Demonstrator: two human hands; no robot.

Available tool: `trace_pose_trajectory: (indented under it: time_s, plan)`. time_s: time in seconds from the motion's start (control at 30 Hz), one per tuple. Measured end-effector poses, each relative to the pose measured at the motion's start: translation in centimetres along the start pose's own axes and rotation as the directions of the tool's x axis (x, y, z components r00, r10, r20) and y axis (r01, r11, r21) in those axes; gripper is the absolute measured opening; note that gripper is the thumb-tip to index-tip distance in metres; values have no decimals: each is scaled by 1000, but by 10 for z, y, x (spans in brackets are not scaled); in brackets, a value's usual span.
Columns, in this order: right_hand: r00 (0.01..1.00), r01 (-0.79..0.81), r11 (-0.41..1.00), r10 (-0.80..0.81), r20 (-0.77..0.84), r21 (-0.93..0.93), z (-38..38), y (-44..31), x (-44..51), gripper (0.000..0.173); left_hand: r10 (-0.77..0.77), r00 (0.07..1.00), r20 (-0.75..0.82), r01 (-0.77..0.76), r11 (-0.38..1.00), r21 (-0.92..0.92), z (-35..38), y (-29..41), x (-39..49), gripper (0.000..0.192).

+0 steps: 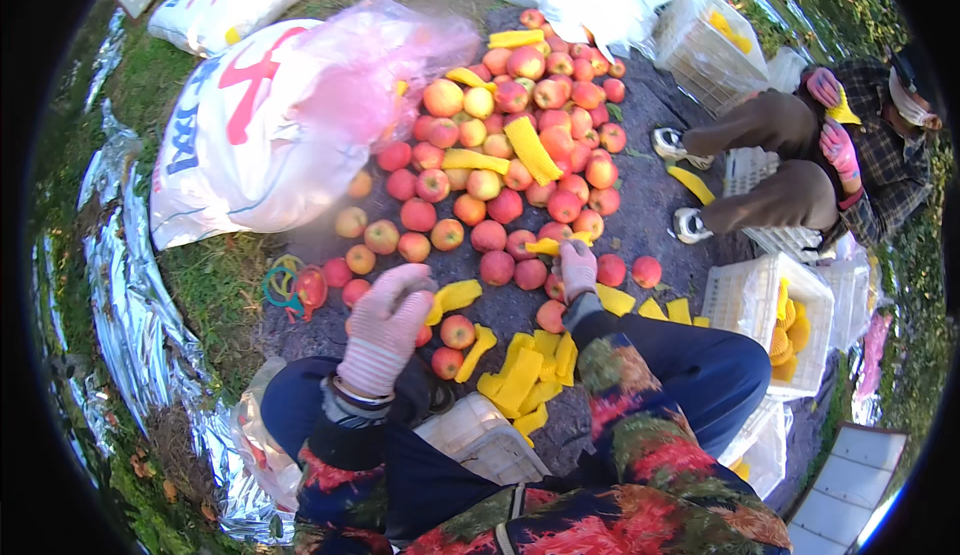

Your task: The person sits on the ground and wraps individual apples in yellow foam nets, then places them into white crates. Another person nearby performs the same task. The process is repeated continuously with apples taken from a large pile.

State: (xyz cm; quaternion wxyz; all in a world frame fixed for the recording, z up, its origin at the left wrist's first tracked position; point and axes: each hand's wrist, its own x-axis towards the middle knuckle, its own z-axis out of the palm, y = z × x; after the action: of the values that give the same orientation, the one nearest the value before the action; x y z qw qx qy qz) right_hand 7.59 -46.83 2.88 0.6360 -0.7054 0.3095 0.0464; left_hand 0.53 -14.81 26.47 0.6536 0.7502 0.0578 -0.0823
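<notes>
My left hand (382, 334), in a pink-and-white striped glove, is half open above the apples at the near left. No object shows in it. Just right of its thumb lies a yellow foam net sleeve (456, 297). My right hand (578, 268), gloved alike, has its fingertips closed on another yellow foam net sleeve (546, 246) beside the red apples (497, 267). Two apples (457, 331) sit below and between my hands. A pile of yellow foam net sleeves (525, 379) lies in front of my seat. The underside of the left palm is hidden.
A large heap of apples (555, 94) covers the dark ground sheet (660, 202). A white woven sack (232, 135) bulges at the left. At the right, a seated person (840, 150) in pink gloves holds a yellow sleeve. A white plastic crate (750, 292) holds yellow-wrapped fruit.
</notes>
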Motion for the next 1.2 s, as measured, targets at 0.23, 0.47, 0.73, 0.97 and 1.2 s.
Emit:
trace_pose_trajectory:
  time_s: [0.23, 0.47, 0.73, 0.97, 1.2]
  plan:
    - [774, 5, 999, 18, 633, -36, 9, -108, -199, 20, 49, 930, 365, -171, 935, 311, 52, -10, -43, 47]
    - [766, 26, 977, -157, 623, 214, -33, -107, -280, 32, 223, 967, 125, -243, 952, 187, 92, -12, -111, 37]
    - [764, 71, 992, -119, 635, 101, -68, -75, -292, 31, 323, 933, 161, -348, 923, 164, 107, -2, -150, 30]
    - [821, 450, 889, -447, 356, 77, -66, -90, -299, 15, 140, 941, 308, -335, 507, 794, 107, 2, -179, 30]
    - [622, 746, 648, -594, 511, -155, -43, -113, -373, 18, -328, 617, 716, 569, 814, -117, 34, 24, -176, 22]
